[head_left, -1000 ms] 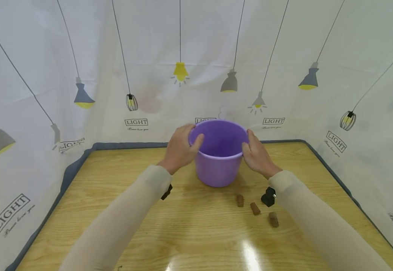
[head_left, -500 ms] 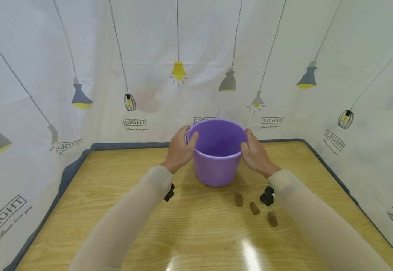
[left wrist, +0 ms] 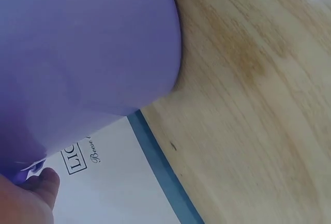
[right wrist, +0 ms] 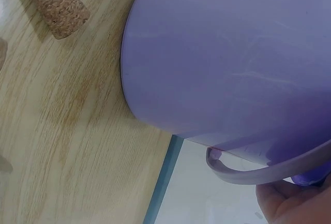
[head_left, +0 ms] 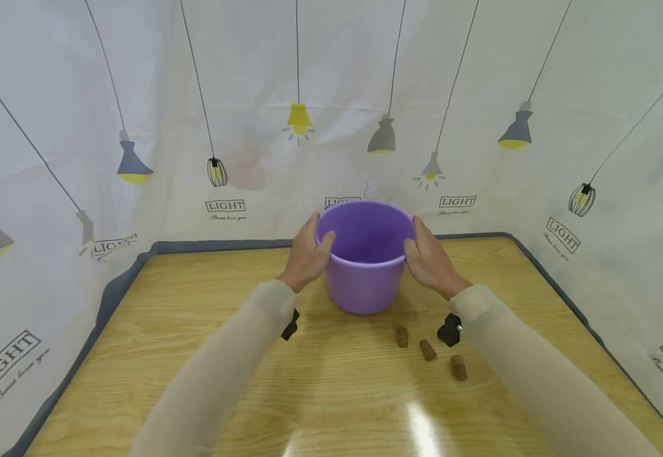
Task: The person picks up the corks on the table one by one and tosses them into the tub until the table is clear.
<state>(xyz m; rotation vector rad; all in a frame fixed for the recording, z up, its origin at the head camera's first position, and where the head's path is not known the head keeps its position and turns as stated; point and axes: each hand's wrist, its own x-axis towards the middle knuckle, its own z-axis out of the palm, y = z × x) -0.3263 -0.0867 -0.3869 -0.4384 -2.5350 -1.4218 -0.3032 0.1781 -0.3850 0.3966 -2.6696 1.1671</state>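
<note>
Head view: left hand [head_left: 307, 255] and right hand [head_left: 431, 261] were both clamped on the rim [head_left: 366, 264] of a purple bucket [head_left: 364, 289], one per side. Bucket sat upright toward the far edge of the wood-grain tabletop [head_left: 240, 406], mouth up. Three corks [head_left: 427, 350] lay apart from each other in front of it, near the right forearm. Black devices [head_left: 450, 330] showed at both wrists, below pale sleeves [head_left: 531, 355]. White lamp-print cloth [head_left: 343, 57] hung behind.

Left wrist view: bucket wall took up the upper left; only part of the left hand showed, lower left corner.

Right wrist view: curved handle [right wrist: 248, 176] ran just beside the right hand's fingers; couldn't tell if they touched. One cork lay near the bucket base.
</note>
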